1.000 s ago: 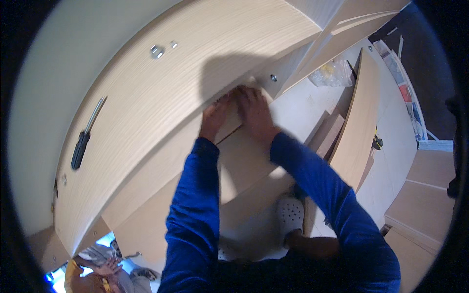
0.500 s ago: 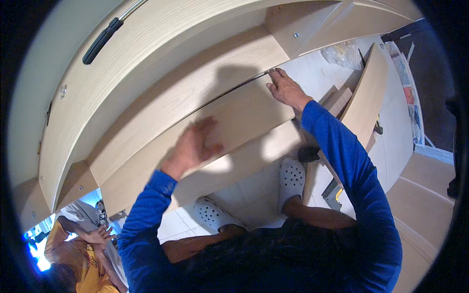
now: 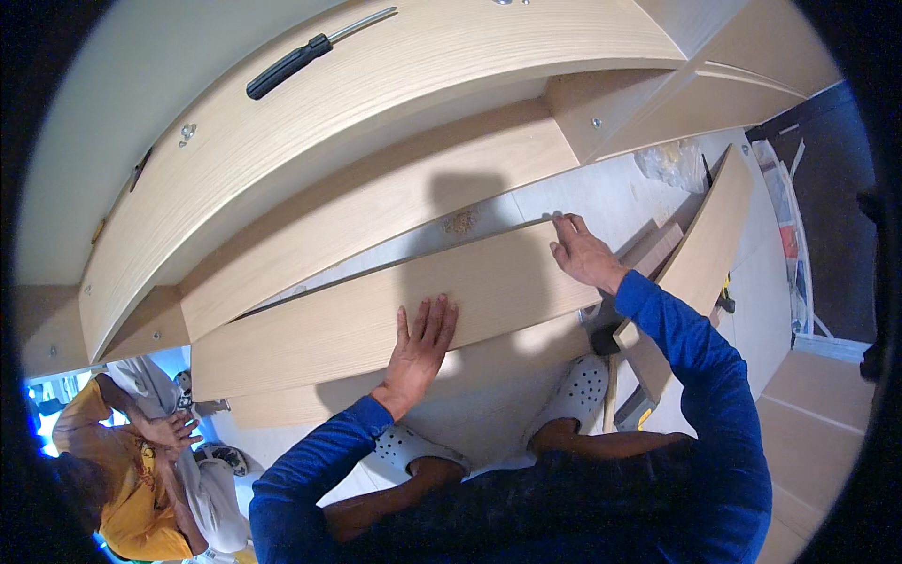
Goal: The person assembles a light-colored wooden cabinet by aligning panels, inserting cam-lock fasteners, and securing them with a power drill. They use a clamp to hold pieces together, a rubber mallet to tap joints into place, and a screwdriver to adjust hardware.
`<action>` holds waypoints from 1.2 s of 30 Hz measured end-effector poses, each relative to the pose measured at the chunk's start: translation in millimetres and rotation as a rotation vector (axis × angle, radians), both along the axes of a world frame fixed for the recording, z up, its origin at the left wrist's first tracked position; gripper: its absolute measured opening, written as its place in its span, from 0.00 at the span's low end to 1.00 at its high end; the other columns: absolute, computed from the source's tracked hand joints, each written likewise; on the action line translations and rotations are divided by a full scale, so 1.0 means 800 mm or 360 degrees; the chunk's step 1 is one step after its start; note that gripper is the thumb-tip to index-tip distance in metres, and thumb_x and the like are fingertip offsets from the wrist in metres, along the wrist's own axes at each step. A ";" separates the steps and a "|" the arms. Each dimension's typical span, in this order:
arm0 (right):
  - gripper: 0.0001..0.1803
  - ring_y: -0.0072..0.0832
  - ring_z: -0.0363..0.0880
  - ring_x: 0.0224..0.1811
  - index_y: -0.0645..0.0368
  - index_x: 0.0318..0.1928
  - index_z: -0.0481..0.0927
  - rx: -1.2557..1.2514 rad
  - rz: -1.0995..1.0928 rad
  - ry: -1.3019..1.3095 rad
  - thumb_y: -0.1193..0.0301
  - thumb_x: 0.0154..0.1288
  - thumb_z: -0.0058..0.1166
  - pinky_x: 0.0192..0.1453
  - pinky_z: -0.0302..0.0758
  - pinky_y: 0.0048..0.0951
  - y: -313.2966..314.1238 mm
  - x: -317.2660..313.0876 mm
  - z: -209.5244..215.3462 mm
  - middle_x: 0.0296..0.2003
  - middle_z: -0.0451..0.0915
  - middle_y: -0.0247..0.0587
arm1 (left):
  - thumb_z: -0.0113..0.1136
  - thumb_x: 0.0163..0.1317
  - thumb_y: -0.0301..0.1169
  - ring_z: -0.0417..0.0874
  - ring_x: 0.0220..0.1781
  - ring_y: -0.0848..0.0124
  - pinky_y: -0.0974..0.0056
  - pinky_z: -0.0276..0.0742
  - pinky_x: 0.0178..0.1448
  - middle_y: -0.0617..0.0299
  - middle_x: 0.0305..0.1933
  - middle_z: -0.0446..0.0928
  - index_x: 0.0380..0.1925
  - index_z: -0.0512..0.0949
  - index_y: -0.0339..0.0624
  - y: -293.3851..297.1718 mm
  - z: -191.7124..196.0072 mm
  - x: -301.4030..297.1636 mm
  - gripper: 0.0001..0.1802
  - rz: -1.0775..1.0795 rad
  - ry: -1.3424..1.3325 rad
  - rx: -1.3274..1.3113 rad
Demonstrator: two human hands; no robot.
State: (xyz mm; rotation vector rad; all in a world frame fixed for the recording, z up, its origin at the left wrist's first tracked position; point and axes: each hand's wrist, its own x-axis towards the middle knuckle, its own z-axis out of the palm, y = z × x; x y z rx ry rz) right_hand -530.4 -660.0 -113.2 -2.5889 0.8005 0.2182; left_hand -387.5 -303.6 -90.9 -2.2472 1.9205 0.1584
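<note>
A long pale wooden board (image 3: 301,343) lies slantwise in front of me, beside a low wooden shelf unit (image 3: 395,85). My left hand (image 3: 420,362) rests open on its near edge, fingers spread flat over the top face. At the board's right end, my right hand (image 3: 587,256) is closed round the far corner. Between this board and the unit's lower panel (image 3: 376,211) runs a narrow wedge of floor, wider toward the right. Another pale strip below the near edge is partly in shadow.
A black-handled screwdriver (image 3: 289,68) lies on the unit's top. At right are a tilted board (image 3: 709,230), a clear plastic bag (image 3: 669,164) and a yellow-and-black tool (image 3: 645,416). Sawdust (image 3: 460,222) dots the floor. A person in yellow (image 3: 141,493) sits at lower left.
The board's right end has swung away from the unit, widening the gap. My left hand has shifted right and settled flat on the board; my right hand keeps the corner. The view has shifted.
</note>
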 end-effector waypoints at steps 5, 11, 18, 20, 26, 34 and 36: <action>0.21 0.53 0.80 0.56 0.60 0.59 0.79 -0.0304 0.0537 -0.0087 0.66 0.69 0.52 0.61 0.77 0.56 -0.019 0.054 0.008 0.53 0.79 0.58 | 0.53 0.65 0.29 0.54 0.84 0.47 0.32 0.51 0.81 0.46 0.84 0.50 0.80 0.53 0.38 -0.007 0.004 0.004 0.42 0.0070 0.0231 0.0024; 0.26 0.45 0.78 0.66 0.57 0.62 0.81 0.0016 0.0497 0.0679 0.56 0.71 0.53 0.70 0.74 0.43 -0.006 0.182 -0.107 0.61 0.82 0.51 | 0.49 0.67 0.26 0.46 0.86 0.46 0.32 0.39 0.84 0.47 0.86 0.45 0.81 0.49 0.39 -0.007 0.006 0.002 0.42 0.0136 0.0416 0.0078; 0.37 0.44 0.83 0.62 0.57 0.60 0.83 -0.0291 0.0414 0.0378 0.44 0.58 0.62 0.68 0.77 0.45 0.029 0.209 -0.117 0.61 0.83 0.47 | 0.47 0.68 0.27 0.46 0.86 0.46 0.32 0.37 0.85 0.48 0.86 0.44 0.81 0.48 0.40 -0.007 0.000 0.005 0.41 0.0142 0.0420 0.0106; 0.38 0.45 0.82 0.62 0.58 0.61 0.82 -0.0045 0.0351 0.0441 0.43 0.60 0.61 0.67 0.77 0.46 0.027 0.204 -0.093 0.61 0.83 0.48 | 0.47 0.69 0.27 0.46 0.86 0.46 0.32 0.37 0.85 0.48 0.86 0.44 0.81 0.48 0.40 -0.006 -0.001 0.005 0.41 0.0157 0.0446 0.0095; 0.33 0.50 0.83 0.60 0.58 0.59 0.83 0.0281 0.0104 0.0244 0.45 0.66 0.57 0.65 0.78 0.50 0.041 0.204 -0.102 0.56 0.83 0.57 | 0.48 0.68 0.27 0.47 0.86 0.46 0.33 0.38 0.85 0.48 0.86 0.44 0.81 0.49 0.41 -0.006 -0.003 0.005 0.41 0.0150 0.0435 0.0074; 0.26 0.52 0.85 0.56 0.59 0.52 0.86 0.0217 -0.0205 0.0150 0.54 0.62 0.57 0.60 0.82 0.51 0.032 0.205 -0.139 0.53 0.85 0.57 | 0.50 0.66 0.26 0.51 0.85 0.47 0.34 0.42 0.85 0.48 0.86 0.45 0.81 0.49 0.40 -0.008 0.004 0.005 0.43 0.0137 0.0410 0.0085; 0.26 0.48 0.87 0.54 0.59 0.52 0.86 0.0191 -0.0143 0.0303 0.55 0.58 0.59 0.59 0.83 0.47 0.021 0.197 -0.118 0.50 0.87 0.56 | 0.54 0.64 0.26 0.55 0.83 0.46 0.33 0.48 0.83 0.46 0.85 0.48 0.80 0.51 0.38 -0.009 0.003 0.004 0.44 0.0085 0.0326 0.0016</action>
